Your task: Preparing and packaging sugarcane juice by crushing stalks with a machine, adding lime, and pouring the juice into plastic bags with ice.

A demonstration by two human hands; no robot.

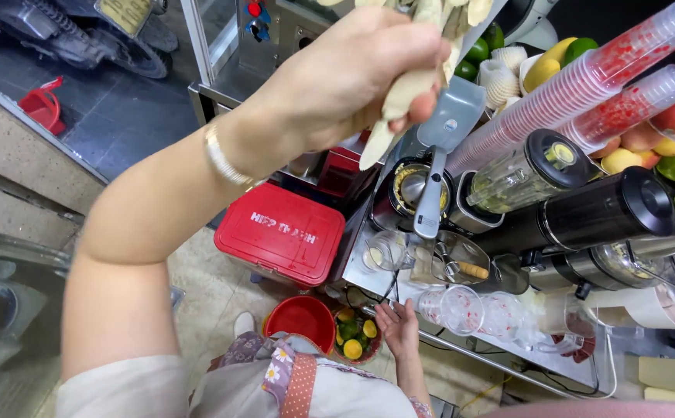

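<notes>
My left hand (353, 77) is raised high and shut on a pale beige stick (390, 116) that looks like a peeled cane stalk. Several more such stalks (438, 9) stand at the top edge just above it. Right below the hand is a grey lever press (440, 151) over a round steel bowl (411, 186). My right hand (398, 327) rests low on the steel counter's front edge (461, 348), fingers apart and holding nothing, next to clear plastic cups (461, 310).
Stacked red-printed cups (585, 85), a blender jar (523, 178), a black and steel appliance (608, 209) and piled fruit (663, 147) crowd the counter. On the floor stand a red cooler box (279, 232), a red bucket (300, 321) and a basket of small citrus (353, 338).
</notes>
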